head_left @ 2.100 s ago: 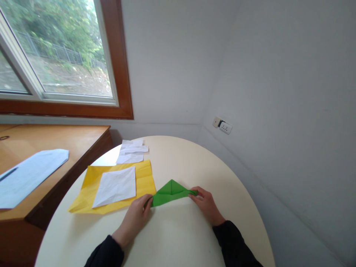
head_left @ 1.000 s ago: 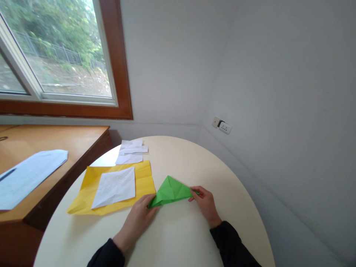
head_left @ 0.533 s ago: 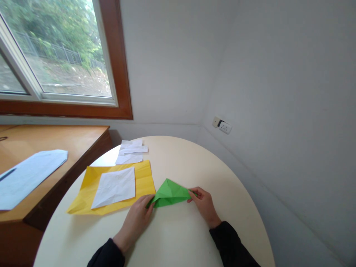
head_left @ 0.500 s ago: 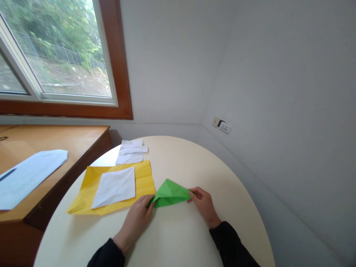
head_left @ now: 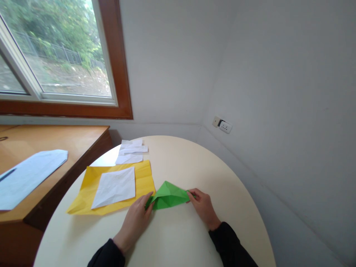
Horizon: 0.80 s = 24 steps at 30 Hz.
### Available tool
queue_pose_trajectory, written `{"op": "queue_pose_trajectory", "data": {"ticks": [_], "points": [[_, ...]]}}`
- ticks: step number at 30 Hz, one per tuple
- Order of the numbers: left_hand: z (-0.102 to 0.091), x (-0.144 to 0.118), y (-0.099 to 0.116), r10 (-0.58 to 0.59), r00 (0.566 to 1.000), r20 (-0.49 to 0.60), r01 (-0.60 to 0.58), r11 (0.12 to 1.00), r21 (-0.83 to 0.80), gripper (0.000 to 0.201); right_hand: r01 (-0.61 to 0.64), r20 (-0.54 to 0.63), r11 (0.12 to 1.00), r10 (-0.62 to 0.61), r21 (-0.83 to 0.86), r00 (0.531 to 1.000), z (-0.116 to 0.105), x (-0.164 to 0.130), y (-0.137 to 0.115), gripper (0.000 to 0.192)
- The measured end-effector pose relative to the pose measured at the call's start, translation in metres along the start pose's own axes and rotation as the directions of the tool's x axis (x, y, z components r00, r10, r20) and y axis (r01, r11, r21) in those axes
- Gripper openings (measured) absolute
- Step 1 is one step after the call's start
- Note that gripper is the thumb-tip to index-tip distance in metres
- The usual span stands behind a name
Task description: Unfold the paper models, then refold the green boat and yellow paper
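A folded sheet of green paper point(head_left: 169, 195), roughly triangular with its peak pointing away from me, is stretched between both hands over the round table. My left hand point(head_left: 137, 214) pinches its left corner, fingers closed around the edge. At the other end, my right hand point(head_left: 204, 207) grips the right corner between thumb and fingers. Creases run across the green paper, and its middle bulges up a little. The corners are partly hidden by my fingers.
A yellow sheet point(head_left: 80, 200) lies left of my hands, with a white paper point(head_left: 115, 187) on it. Several white paper pieces point(head_left: 130, 158) rest behind. A wooden desk point(head_left: 83, 139) stands at left, holding a pale sheet point(head_left: 33, 178) and a pen point(head_left: 7, 174). Wall sockets point(head_left: 225, 127) are at right.
The green paper's peak has dropped slightly and shifted a little left, and its front layer opens more. Both hands keep their hold, the right one edging slightly left.
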<state>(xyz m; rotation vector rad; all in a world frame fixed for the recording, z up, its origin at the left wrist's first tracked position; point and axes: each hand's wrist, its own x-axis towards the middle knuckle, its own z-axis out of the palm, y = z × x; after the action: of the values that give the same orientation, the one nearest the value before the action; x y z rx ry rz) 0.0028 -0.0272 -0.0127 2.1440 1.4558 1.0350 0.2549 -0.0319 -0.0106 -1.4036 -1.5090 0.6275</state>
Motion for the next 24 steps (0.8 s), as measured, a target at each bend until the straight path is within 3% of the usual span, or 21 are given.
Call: {"op": "queue_pose_trajectory", "data": {"ticks": [9, 17, 24], "points": [[0.005, -0.002, -0.008, -0.058, 0.998, -0.017, 0.058, 0.998, 0.005, 0.036, 0.090, 0.046, 0.989, -0.085, -0.118, 0.995, 0.001, -0.001, -0.003, 0.028], [0.004, -0.001, -0.009, -0.078, 0.996, -0.039, 0.078, 0.997, 0.008, 0.034, 0.107, 0.057, 0.992, -0.103, -0.070, 0.993, 0.005, -0.004, -0.006, 0.027], [0.003, 0.000, -0.011, -0.085, 0.994, -0.065, 0.085, 0.996, -0.003, 0.032, 0.267, 0.156, 0.959, -0.251, -0.096, 0.955, 0.006, -0.010, -0.012, 0.029]]}}
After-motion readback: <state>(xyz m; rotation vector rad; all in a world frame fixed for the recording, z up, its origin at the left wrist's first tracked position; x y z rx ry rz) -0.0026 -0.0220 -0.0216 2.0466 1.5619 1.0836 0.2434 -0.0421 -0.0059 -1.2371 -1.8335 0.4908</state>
